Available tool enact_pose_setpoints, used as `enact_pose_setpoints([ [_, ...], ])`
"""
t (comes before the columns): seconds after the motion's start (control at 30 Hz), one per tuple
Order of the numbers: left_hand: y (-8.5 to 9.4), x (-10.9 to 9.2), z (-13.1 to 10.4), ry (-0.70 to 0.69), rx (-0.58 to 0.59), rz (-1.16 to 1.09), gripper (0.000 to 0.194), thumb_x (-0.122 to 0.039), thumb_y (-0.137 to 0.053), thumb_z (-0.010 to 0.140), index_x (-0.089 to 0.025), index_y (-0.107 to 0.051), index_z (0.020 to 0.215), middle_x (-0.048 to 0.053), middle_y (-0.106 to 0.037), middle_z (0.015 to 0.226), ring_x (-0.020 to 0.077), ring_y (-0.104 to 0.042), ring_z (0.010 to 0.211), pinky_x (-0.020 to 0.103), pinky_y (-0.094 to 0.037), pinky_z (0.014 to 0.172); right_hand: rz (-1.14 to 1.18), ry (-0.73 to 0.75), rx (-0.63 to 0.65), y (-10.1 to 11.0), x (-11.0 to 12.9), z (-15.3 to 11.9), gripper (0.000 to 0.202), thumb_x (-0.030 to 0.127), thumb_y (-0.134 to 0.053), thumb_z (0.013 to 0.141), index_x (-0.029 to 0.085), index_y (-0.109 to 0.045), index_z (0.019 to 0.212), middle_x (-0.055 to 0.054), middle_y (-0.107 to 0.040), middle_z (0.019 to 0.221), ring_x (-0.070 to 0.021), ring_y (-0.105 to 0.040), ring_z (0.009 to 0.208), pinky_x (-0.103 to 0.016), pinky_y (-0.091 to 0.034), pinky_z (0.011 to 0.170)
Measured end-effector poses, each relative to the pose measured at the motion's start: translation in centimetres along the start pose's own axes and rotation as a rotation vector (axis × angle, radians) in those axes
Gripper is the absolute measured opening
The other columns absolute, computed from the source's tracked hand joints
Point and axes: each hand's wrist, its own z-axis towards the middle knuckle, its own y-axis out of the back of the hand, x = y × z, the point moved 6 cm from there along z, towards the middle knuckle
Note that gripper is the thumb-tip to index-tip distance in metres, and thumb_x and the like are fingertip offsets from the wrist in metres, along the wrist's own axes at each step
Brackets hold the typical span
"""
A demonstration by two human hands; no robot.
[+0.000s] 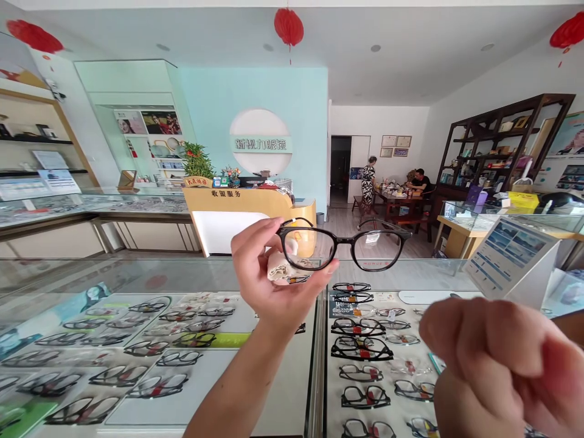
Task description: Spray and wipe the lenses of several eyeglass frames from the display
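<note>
My left hand (269, 292) is raised in front of me, its thumb and fingers pinching one side of a pair of black-framed eyeglasses (344, 240). The lenses face upright, and faint red print shows on the lens at the right. A crumpled pale cloth (278, 267) is tucked in the same palm, behind the nearer lens. Close to the camera at the lower right, my right hand (493, 359) is curled into a fist, apart from the eyeglasses. Whatever its fingers may hold is hidden.
Below my hands, a glass display case (155, 281) holds rows of eyeglasses (362, 348). A tilted white sign stand (511, 261) stands on the right. Beyond are a yellow counter (250, 201), a dark wooden shelf (497, 137) and two people at a far table.
</note>
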Motion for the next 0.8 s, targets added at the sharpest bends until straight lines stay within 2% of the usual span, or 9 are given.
enact_pose_setpoints([
  [0.07, 0.0, 0.0, 0.1, -0.006, -0.004, -0.027, 0.079, -0.059, -0.093, 0.085, -0.030, -0.058, 0.150, 0.008, -0.067, 0.135, 0.0173, -0.062, 0.084, 0.035, -0.057, 0.071, 0.105, 0.103, 0.073, -2.1, 0.6, 1.1, 0.050, 0.051, -0.038, 0.122, 0.027, -0.032, 0.079, 0.010, -0.024, 0.042, -0.0126, -0.017, 0.037, -0.035, -0.024, 0.043],
  [0.13, 0.0, 0.1, 0.2, -0.003, -0.004, -0.058, 0.080, -0.055, -0.095, 0.084, -0.031, -0.059, 0.151, 0.008, -0.067, 0.136, 0.0172, -0.062, 0.085, 0.034, -0.056, 0.071, 0.068, 0.122, 0.057, -2.4, 0.3, 2.0, 0.053, 0.052, -0.038, 0.123, 0.026, -0.031, 0.077, 0.008, -0.025, 0.048, -0.0126, -0.020, 0.042, -0.035, -0.023, 0.046],
  [0.2, 0.0, 0.2, 0.2, 0.010, 0.000, -0.077, 0.080, -0.054, -0.098, 0.083, -0.031, -0.060, 0.150, 0.009, -0.067, 0.137, 0.0167, -0.062, 0.085, 0.034, -0.055, 0.070, -0.028, 0.128, 0.008, -1.7, -0.3, 2.6, 0.053, 0.046, -0.041, 0.123, 0.025, -0.033, 0.075, 0.006, -0.031, 0.055, -0.0130, -0.027, 0.047, -0.034, -0.024, 0.050],
  [0.3, 0.0, 0.4, 0.2, 0.033, 0.012, -0.091, 0.080, -0.054, -0.098, 0.083, -0.031, -0.061, 0.149, 0.009, -0.066, 0.136, 0.0163, -0.061, 0.085, 0.034, -0.056, 0.071, -0.247, 0.162, -0.126, -0.3, -0.9, 3.1, 0.041, 0.030, -0.048, 0.122, 0.024, -0.049, 0.082, 0.002, -0.049, 0.070, -0.0151, -0.046, 0.062, -0.033, -0.037, 0.059],
  [0.4, -0.3, 0.5, 0.0, 0.054, 0.027, -0.097, 0.078, -0.056, -0.097, 0.085, -0.031, -0.060, 0.150, 0.009, -0.064, 0.136, 0.0152, -0.060, 0.084, 0.033, -0.057, 0.071, -0.503, 0.245, -0.247, 0.2, -1.1, 3.4, 0.007, 0.027, -0.065, 0.114, 0.026, -0.069, 0.108, -0.004, -0.067, 0.098, -0.0220, -0.064, 0.092, -0.038, -0.051, 0.077],
  [0.43, -0.4, 0.5, 0.0, 0.061, 0.032, -0.097, 0.078, -0.056, -0.096, 0.086, -0.031, -0.059, 0.150, 0.009, -0.064, 0.137, 0.0151, -0.060, 0.084, 0.032, -0.057, 0.071, -0.577, 0.269, -0.259, 0.0, -1.2, 3.6, 0.010, 0.029, -0.072, 0.110, 0.027, -0.071, 0.120, -0.007, -0.071, 0.111, -0.0254, -0.067, 0.104, -0.041, -0.055, 0.083],
  [0.5, -0.5, 0.5, -0.2, 0.073, 0.038, -0.090, 0.078, -0.057, -0.096, 0.087, -0.031, -0.059, 0.150, 0.009, -0.064, 0.138, 0.0153, -0.061, 0.085, 0.031, -0.056, 0.070, -0.694, 0.285, -0.245, -0.4, -1.7, 3.9, 0.044, 0.035, -0.085, 0.101, 0.030, -0.068, 0.141, -0.011, -0.071, 0.134, -0.0328, -0.067, 0.126, -0.047, -0.059, 0.092],
  [0.57, -0.6, 0.6, -0.3, 0.080, 0.038, -0.071, 0.078, -0.059, -0.095, 0.087, -0.030, -0.059, 0.149, 0.009, -0.065, 0.138, 0.0162, -0.062, 0.087, 0.032, -0.057, 0.070, -0.760, 0.278, -0.213, -0.9, -2.2, 4.1, 0.061, 0.041, -0.089, 0.097, 0.032, -0.064, 0.151, -0.013, -0.070, 0.144, -0.0372, -0.065, 0.135, -0.051, -0.062, 0.096],
  [0.8, -1.1, 0.9, -0.6, 0.145, 0.066, -0.024, 0.076, -0.064, -0.092, 0.088, -0.030, -0.059, 0.147, 0.010, -0.066, 0.136, 0.0175, -0.060, 0.087, 0.036, -0.059, 0.074, -0.879, 0.287, -0.244, -1.2, -2.8, 4.2, 0.060, 0.044, -0.088, 0.099, 0.035, -0.063, 0.154, -0.012, -0.074, 0.140, -0.0377, -0.071, 0.128, -0.057, -0.066, 0.096],
])
